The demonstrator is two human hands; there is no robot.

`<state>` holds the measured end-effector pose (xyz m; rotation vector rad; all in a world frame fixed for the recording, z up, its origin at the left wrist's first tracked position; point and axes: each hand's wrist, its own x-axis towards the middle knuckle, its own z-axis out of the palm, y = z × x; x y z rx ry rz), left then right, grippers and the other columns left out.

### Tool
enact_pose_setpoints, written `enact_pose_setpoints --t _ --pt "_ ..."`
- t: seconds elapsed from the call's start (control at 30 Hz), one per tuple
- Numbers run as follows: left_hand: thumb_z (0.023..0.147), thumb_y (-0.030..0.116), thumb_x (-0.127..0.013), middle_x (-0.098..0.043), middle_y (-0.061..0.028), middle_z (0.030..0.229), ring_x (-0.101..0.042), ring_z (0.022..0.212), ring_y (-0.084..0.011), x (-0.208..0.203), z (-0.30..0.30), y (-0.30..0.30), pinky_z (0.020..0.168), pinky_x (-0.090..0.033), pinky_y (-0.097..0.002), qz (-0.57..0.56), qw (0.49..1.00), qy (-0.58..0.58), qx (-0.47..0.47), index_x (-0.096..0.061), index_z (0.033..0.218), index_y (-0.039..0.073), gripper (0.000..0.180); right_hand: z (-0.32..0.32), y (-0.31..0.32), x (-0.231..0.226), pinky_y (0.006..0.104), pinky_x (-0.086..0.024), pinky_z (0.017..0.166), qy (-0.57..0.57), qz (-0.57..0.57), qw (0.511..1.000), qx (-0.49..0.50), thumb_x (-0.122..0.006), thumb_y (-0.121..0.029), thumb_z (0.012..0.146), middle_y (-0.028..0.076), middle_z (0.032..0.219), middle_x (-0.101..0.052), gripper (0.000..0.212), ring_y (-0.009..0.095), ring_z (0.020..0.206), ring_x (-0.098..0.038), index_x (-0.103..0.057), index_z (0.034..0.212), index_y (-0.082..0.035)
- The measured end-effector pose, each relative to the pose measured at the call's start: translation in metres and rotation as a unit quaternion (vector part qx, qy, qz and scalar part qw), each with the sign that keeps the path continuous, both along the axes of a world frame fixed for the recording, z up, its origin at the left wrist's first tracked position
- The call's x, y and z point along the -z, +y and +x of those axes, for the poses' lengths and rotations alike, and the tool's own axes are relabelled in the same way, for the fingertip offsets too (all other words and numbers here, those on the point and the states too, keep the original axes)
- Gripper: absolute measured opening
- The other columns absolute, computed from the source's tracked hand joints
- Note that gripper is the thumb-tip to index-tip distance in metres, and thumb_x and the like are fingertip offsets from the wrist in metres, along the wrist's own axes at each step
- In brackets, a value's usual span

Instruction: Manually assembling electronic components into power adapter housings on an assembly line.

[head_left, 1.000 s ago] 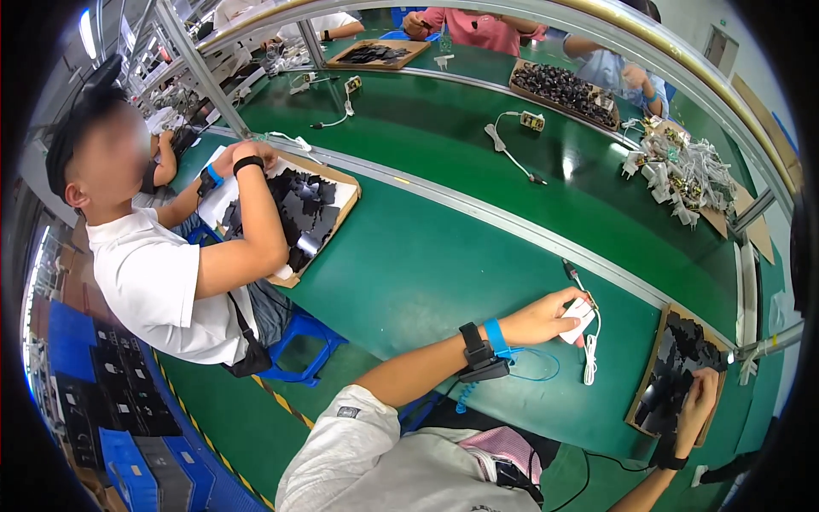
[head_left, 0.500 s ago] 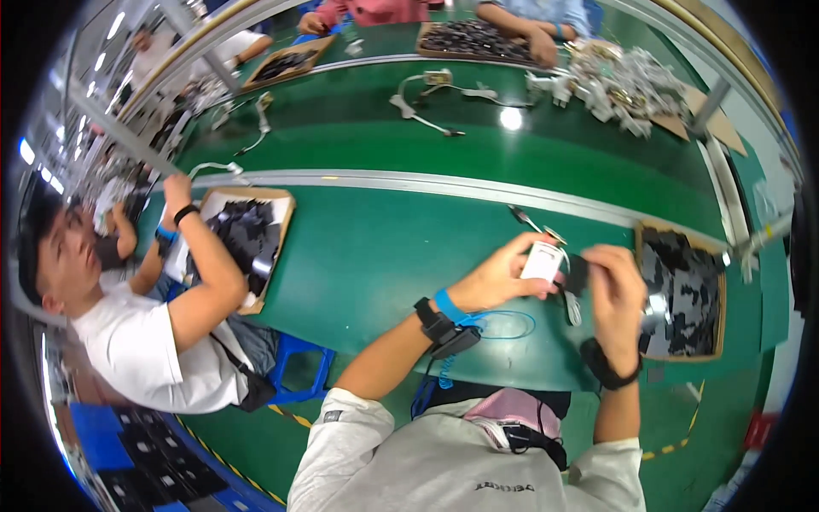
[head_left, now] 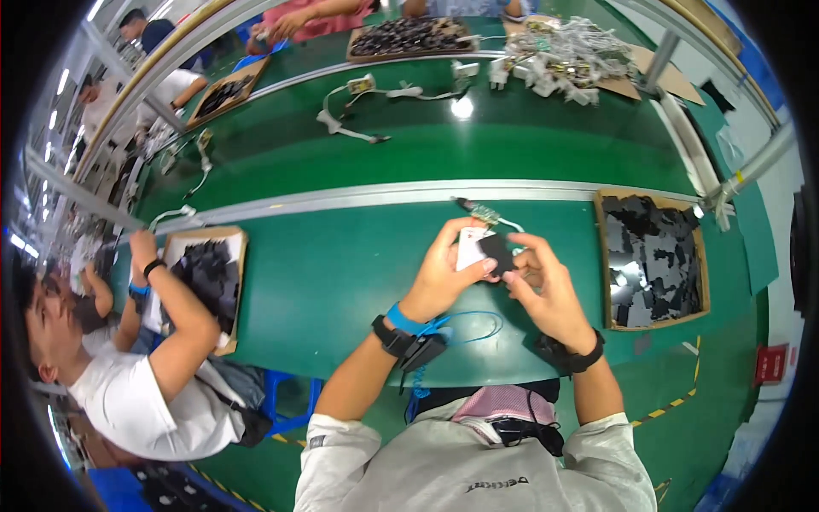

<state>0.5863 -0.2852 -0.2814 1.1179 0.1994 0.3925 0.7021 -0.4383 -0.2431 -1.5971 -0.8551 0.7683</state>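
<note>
My left hand (head_left: pixel 442 275) is closed round a white plastic casing (head_left: pixel 467 248), its thumb along the lower edge. A small green circuit board (head_left: pixel 485 213) with a white cable pokes out at the casing's far end. Over the casing's right side lies a thin black sheet piece (head_left: pixel 495 253). My right hand (head_left: pixel 546 286) is closed at the right edge of that piece, with thumb and bent fingers close together. A blue wrist strap (head_left: pixel 408 320) with a coiled cord (head_left: pixel 478 335) is on my left wrist.
A cardboard tray (head_left: pixel 603 264) of black sheet pieces stands to the right. Another tray (head_left: pixel 241 264) is at the left, beside a seated co-worker (head_left: pixel 128 375). Beyond the metal rail (head_left: pixel 358 199), cable assemblies (head_left: pixel 337 124) lie on the green belt, with a white heap (head_left: pixel 572 55) farther back.
My right hand has brought the black piece in against the white casing. The view has shifted, and both hands now sit farther left in it.
</note>
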Motion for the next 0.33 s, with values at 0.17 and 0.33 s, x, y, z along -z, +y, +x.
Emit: enact_pose_setpoints --t 0.17,0.33 --pt "0.087 -0.005 -0.063 -0.06 -0.0137 0.11 -0.064 0.097 -0.0192 0.0 -0.002 -0.005 0.081 -0.057 -0.0325 0.027 1.0 -0.001 0.017 -0.036 0.131 0.004 0.052 0.01 0.001 0.005 0.0294 -0.052 0.071 -0.136 0.082 0.987 -0.003 -0.059 0.003 0.087 0.007 0.093 -0.061 0.028 0.014 0.085 -0.061 -0.059 0.115 0.0" --pt "0.088 -0.006 -0.063 -0.059 -0.015 0.114 -0.064 0.098 -0.02 0.002 0.001 -0.004 0.082 -0.057 -0.033 0.049 0.999 -0.006 -0.008 -0.036 0.132 0.005 0.052 0.005 -0.001 -0.007 0.0304 -0.052 0.077 -0.127 0.047 0.99 -0.049 -0.055 -0.001 0.091 0.011 0.109 -0.064 0.026 0.019 0.089 -0.064 -0.059 0.117 -0.002"
